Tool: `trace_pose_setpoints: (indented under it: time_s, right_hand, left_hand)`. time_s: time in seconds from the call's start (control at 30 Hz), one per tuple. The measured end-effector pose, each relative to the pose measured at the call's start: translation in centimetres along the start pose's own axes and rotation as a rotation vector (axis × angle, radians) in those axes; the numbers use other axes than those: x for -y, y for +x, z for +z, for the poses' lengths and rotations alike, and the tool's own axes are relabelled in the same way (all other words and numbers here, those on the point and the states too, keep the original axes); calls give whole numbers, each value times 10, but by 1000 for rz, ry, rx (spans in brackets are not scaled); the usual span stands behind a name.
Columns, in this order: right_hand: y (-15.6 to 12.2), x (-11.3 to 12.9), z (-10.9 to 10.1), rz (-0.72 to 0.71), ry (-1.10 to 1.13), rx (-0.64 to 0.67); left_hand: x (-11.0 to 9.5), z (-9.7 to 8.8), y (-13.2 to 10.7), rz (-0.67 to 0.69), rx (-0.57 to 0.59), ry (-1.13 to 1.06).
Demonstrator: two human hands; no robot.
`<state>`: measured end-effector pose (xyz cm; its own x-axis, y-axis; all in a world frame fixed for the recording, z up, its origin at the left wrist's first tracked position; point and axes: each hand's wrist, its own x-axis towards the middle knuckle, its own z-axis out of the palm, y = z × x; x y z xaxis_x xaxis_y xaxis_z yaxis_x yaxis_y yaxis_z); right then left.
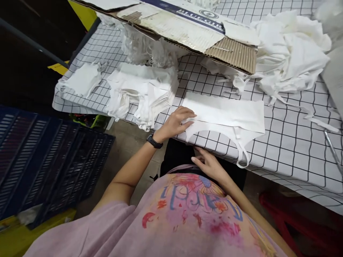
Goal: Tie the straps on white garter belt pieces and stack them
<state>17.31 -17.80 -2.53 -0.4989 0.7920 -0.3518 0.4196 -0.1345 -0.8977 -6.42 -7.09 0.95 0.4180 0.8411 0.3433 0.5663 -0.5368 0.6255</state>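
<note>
A white strappy camisole (221,110) lies flat on the checked tablecloth in front of me, its straps pointing toward my body and one loop hanging at the table's edge. My left hand (179,122), with a black watch on the wrist, is at the garment's left edge, pinching the fabric between thumb and fingers. Below the table's edge, close to my lap, my right hand (209,163) is open with fingers stretched out; I see nothing in it. Left of the camisole is a neat stack of similar white garments (143,85), straps hanging over the edge.
A torn cardboard box (187,25) stands across the back of the table. Loose white garments (292,50) are heaped at the right, and a smaller white pile (83,79) lies at the left corner. Blue plastic crates (48,157) and a red stool (289,217) are beside the table.
</note>
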Motion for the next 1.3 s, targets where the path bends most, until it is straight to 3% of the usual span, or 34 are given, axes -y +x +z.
trace_pose_setpoints:
  time_s: [0.13, 0.23, 0.5, 0.67, 0.9, 1.13, 1.3]
  right_hand:
    - [38, -2, 28, -12, -74, -20]
    - [40, 7, 30, -68, -144, -5]
    - [-24, 25, 1, -247, -277, -7]
    - [-65, 43, -19, -160, -146, 109]
    - [-108, 63, -36, 90, 82, 116]
    - [-136, 68, -44, 229, 302, -41]
    - [-139, 70, -45, 200, 502, -158]
  left_hand:
    - [2, 10, -15, 64, 51, 32]
    - [4, 16, -21, 92, 78, 67]
    - [8, 17, -24, 90, 108, 82]
    - [6, 17, -23, 90, 89, 77]
    - [3, 14, -22, 48, 113, 92]
    - [4, 15, -22, 34, 103, 99]
    - [4, 16, -22, 32, 97, 109]
